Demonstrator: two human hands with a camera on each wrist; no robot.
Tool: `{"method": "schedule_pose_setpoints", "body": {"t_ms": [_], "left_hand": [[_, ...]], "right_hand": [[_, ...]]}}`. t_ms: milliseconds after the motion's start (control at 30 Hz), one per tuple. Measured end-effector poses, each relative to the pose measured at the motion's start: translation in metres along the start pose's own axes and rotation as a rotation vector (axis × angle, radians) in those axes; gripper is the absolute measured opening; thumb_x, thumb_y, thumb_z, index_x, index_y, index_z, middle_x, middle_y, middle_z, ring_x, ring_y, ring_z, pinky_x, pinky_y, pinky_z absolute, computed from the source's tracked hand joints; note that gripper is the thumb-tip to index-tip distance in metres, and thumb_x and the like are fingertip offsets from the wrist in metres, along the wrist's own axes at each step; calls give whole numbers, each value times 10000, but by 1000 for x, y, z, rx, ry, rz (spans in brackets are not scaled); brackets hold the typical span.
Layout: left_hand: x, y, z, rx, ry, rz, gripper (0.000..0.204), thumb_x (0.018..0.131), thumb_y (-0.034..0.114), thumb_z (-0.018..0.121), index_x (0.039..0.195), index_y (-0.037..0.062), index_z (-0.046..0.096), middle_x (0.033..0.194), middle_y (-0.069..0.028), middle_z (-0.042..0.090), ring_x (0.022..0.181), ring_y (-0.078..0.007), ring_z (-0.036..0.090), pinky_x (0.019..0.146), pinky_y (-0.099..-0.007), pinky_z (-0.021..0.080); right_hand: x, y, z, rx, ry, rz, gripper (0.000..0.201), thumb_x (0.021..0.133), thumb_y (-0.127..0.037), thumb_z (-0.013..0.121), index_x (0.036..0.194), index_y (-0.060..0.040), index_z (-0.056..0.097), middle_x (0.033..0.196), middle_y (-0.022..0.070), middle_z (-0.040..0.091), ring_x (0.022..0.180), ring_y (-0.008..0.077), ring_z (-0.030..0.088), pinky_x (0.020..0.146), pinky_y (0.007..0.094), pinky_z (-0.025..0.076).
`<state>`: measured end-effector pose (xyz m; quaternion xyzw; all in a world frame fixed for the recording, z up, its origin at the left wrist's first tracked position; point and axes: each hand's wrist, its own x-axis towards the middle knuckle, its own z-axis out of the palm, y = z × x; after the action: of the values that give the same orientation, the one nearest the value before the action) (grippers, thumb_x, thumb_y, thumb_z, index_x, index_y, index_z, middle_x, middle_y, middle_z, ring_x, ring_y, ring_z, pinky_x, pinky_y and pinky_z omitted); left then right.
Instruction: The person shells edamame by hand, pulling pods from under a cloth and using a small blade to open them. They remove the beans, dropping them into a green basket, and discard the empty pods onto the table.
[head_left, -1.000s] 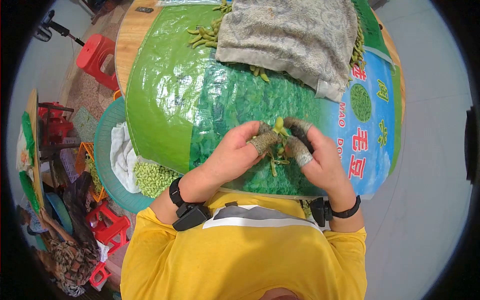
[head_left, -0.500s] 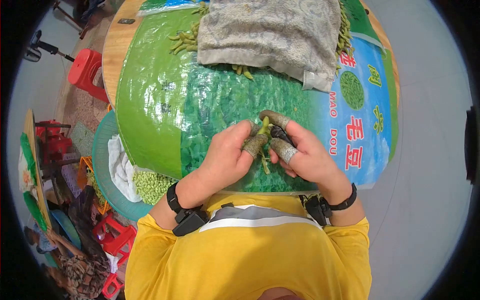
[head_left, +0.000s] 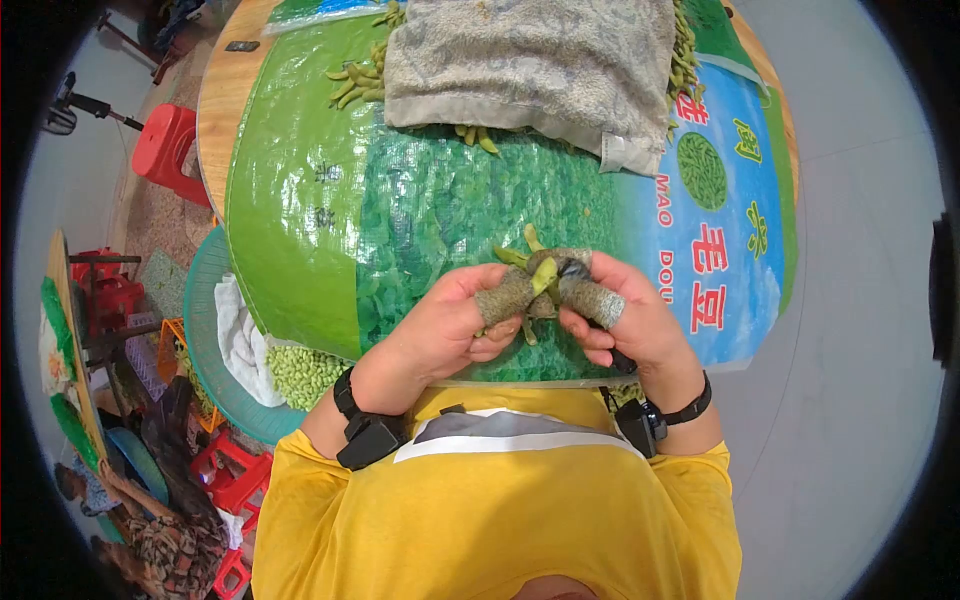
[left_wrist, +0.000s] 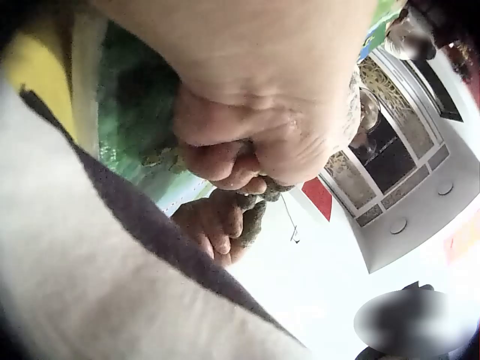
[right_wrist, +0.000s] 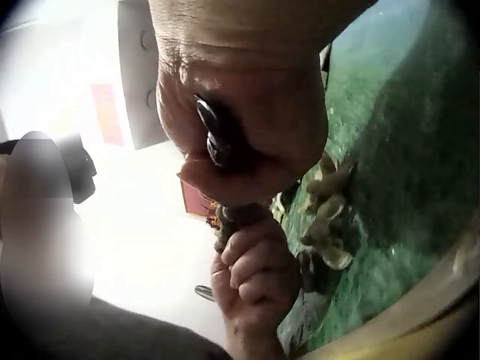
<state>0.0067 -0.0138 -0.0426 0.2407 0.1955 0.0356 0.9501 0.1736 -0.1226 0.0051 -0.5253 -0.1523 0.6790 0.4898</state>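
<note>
My left hand (head_left: 455, 318) pinches a green soybean pod (head_left: 543, 276) between thumb and finger, over the green printed sheet (head_left: 430, 210). The right hand (head_left: 640, 318) meets it from the other side, its thumb tip close to the pod. A slim black tool (right_wrist: 214, 133) lies in the right palm under curled fingers; its working end is hidden. Grey-brown wraps cover the thumb and forefinger of both hands. More pods (right_wrist: 328, 217) lie on the sheet just below the hands.
A patterned towel (head_left: 530, 65) covers a heap of soybean pods (head_left: 360, 82) at the far side. To the left, a teal basket (head_left: 205, 300) holds a white cloth (head_left: 245, 340) and shelled beans (head_left: 305, 374). A red stool (head_left: 165, 145) stands beyond; other people sit at lower left.
My hands have come closer together, and the right fingers have bent in toward the left thumb. The pod, upright half a second ago, now leans between them. The head view has shifted slightly.
</note>
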Motion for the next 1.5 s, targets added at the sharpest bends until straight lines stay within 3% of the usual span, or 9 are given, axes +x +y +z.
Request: {"method": "schedule_pose_setpoints", "body": {"t_ms": [167,267,333,433,933,1033,1167,1300,1500], "left_hand": [[-1,-4,3,71,12,-10,171,910,208,545,934,43,584,597,41,437,438,-18,302,389,-177,181],[-2,-1,4,235,-9,-58,203,904,215,554,931,27,624,638,17,525,477,-58,416,420,-200,301],[3,-6,6,853,47,455,219,895,217,563,935,21,651,720,3,612,593,-98,528,536,-250,422],[-1,6,9,1098,109,368,217,883,220,577,940,24,653,785,-1,653,709,-117,568,655,-293,461],[-5,0,-1,23,-37,-21,182,919,206,511,939,34,569,622,12,504,436,-35,349,388,-195,219],[-3,1,-3,-33,-98,-69,155,916,186,504,910,37,547,636,5,507,422,-37,334,383,-198,212],[0,5,2,-35,1,-83,142,915,171,488,895,39,537,659,1,510,428,-39,331,386,-201,221],[6,-1,-1,350,122,144,116,893,127,466,932,46,540,684,5,515,483,-40,377,414,-188,263],[4,1,3,423,192,191,185,807,33,404,940,43,532,724,7,532,533,-37,401,451,-185,306]], "right_hand": [[5,1,-3,-76,3,-79,154,888,-171,573,984,-51,563,617,-17,499,425,46,397,381,194,330],[4,-3,-2,-153,20,-124,134,867,-170,605,918,-48,583,608,-23,509,438,43,421,389,197,330],[4,-4,0,-232,55,-158,134,857,-170,615,900,-46,590,609,-25,518,446,38,431,396,197,332],[6,0,5,-452,116,-213,132,841,-159,622,895,-40,601,620,-33,535,472,26,455,414,190,341],[14,4,2,-187,21,-187,129,853,-111,592,948,-24,582,632,-22,546,453,31,444,404,192,339],[14,6,-2,-21,-27,-120,120,861,-104,578,951,-25,579,641,-8,558,422,45,428,384,198,329],[9,9,6,-357,136,-307,151,841,-104,612,955,-12,576,724,-5,589,568,58,512,513,202,420],[9,9,12,-483,272,-363,204,800,-114,666,958,-18,580,794,-8,610,751,58,554,679,222,462],[20,26,11,-653,361,-512,248,743,-111,697,953,-37,588,803,55,614,716,141,593,651,268,477]]}}
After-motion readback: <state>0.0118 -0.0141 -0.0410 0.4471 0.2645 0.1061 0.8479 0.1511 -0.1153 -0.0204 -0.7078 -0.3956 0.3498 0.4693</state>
